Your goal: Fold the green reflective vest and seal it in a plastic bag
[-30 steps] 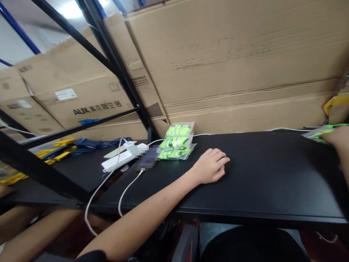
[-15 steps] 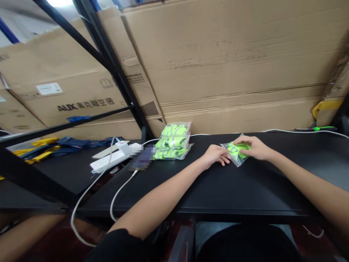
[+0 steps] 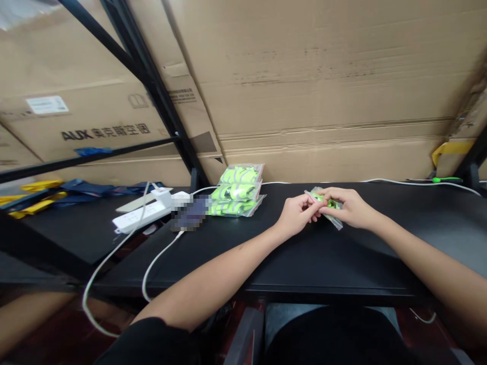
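A small clear bag with neon green contents (image 3: pixel 335 221) is between my two hands above the black table (image 3: pixel 289 263). My left hand (image 3: pixel 299 215) pinches the bag's left edge between thumb and fingers. My right hand (image 3: pixel 348 207) grips the same bag from the right, its fingertips meeting those of my left hand and covering much of the green. To the left of my hands, several similar clear bags with neon green and grey contents (image 3: pixel 236 191) lie stacked near the table's back edge.
A white power strip (image 3: pixel 142 217), cables and a pixelated dark device (image 3: pixel 192 213) lie at the left. Blue and yellow items (image 3: pixel 83 187) are beyond the black frame post (image 3: pixel 163 96). Large cardboard (image 3: pixel 323 91) stands behind. Another person's arm (image 3: pixel 34 317) shows at lower left.
My left hand has closed on the bag's edge, and my right hand has moved closer to it. The bag is now tilted and more covered. The view has shifted slightly.
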Action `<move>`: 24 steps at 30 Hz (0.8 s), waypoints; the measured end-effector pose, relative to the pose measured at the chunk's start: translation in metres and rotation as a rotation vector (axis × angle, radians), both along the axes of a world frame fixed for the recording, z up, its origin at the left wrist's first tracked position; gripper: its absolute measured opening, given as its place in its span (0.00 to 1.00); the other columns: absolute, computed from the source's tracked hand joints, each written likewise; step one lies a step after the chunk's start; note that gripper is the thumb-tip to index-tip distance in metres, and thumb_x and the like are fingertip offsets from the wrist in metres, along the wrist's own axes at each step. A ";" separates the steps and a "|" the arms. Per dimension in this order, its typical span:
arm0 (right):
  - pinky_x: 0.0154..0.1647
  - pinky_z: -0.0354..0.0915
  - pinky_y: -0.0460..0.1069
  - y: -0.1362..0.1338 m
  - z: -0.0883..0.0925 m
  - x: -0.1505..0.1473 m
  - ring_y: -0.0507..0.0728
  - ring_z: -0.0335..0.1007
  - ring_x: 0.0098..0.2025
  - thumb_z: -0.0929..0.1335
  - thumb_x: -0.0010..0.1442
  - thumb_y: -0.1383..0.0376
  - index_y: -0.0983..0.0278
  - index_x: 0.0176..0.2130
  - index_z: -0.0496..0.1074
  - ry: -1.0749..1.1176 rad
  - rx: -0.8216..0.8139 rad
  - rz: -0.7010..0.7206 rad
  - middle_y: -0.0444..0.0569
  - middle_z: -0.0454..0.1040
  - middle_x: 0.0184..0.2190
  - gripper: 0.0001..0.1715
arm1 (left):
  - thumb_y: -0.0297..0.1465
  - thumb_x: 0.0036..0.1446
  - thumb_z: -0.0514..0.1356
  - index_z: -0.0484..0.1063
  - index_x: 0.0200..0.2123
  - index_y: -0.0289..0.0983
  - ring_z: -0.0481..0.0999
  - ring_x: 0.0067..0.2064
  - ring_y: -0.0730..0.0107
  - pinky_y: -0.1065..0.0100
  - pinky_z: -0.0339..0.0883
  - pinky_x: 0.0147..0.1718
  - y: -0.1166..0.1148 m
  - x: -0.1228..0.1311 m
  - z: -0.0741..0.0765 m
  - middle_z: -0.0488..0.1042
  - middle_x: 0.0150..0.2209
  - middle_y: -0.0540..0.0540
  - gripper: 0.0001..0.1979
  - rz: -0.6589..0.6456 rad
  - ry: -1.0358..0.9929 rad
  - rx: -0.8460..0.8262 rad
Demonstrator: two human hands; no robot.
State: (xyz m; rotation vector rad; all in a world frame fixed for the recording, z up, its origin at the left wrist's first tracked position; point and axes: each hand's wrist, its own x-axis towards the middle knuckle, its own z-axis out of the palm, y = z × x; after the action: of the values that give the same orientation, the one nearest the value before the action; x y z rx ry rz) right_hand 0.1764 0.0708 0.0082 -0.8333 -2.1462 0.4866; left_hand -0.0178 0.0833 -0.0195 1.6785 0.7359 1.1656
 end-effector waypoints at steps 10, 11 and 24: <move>0.38 0.73 0.54 0.017 0.007 0.022 0.57 0.78 0.39 0.77 0.51 0.54 0.62 0.29 0.69 0.682 -0.506 0.020 0.54 0.80 0.49 0.19 | 0.43 0.65 0.59 0.67 0.29 0.38 0.76 0.27 0.72 0.69 0.70 0.31 -0.015 -0.001 0.018 0.75 0.26 0.49 0.17 0.032 0.069 0.384; 0.37 0.74 0.54 0.019 0.007 0.023 0.57 0.78 0.37 0.77 0.51 0.53 0.61 0.29 0.68 0.705 -0.510 -0.004 0.53 0.80 0.46 0.20 | 0.43 0.65 0.58 0.67 0.30 0.38 0.76 0.29 0.71 0.68 0.70 0.32 -0.013 -0.002 0.018 0.75 0.27 0.48 0.16 0.025 0.071 0.375; 0.40 0.74 0.58 0.030 -0.006 0.021 0.61 0.77 0.39 0.73 0.56 0.50 0.57 0.30 0.62 0.887 -0.269 -0.212 0.49 0.79 0.36 0.20 | 0.36 0.40 0.76 0.74 0.52 0.33 0.80 0.47 0.53 0.55 0.75 0.47 0.026 -0.009 -0.002 0.79 0.49 0.35 0.34 -0.176 -0.123 -0.201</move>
State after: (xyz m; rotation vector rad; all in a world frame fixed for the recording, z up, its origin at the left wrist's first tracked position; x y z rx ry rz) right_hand 0.1976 0.1004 0.0022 -0.7746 -1.1836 0.8520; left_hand -0.0272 0.1089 -0.0217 1.4598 0.5951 1.0260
